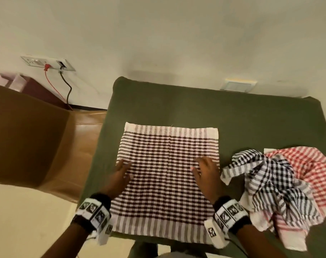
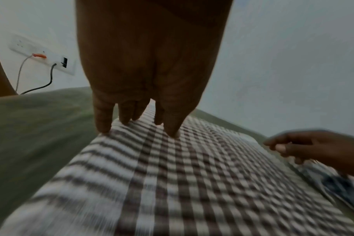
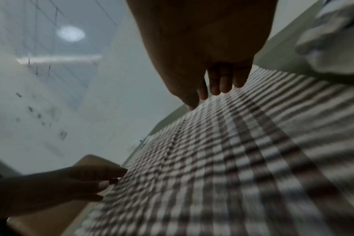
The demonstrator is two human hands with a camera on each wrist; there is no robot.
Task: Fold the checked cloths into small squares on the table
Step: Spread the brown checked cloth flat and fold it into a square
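A brown-and-white checked cloth (image 1: 167,179) lies spread flat on the green-covered table (image 1: 214,108). My left hand (image 1: 121,174) rests on its left side with straight fingers (image 2: 103,121) touching the weave. My right hand (image 1: 205,174) lies on the cloth's right side, fingers (image 3: 220,84) extended down onto the fabric. Neither hand grips anything. The same cloth (image 2: 192,183) fills the left wrist view and the right wrist view (image 3: 243,159), both blurred. At the right lie a crumpled black-and-white checked cloth (image 1: 270,179) and a red-and-white one (image 1: 316,168).
A brown leather chair (image 1: 37,136) stands left of the table. A wall socket strip (image 1: 48,63) with a red and a dark cable is behind it. A wall plate (image 1: 236,86) sits behind the table's far edge. Bare green table surface lies beyond the spread cloth.
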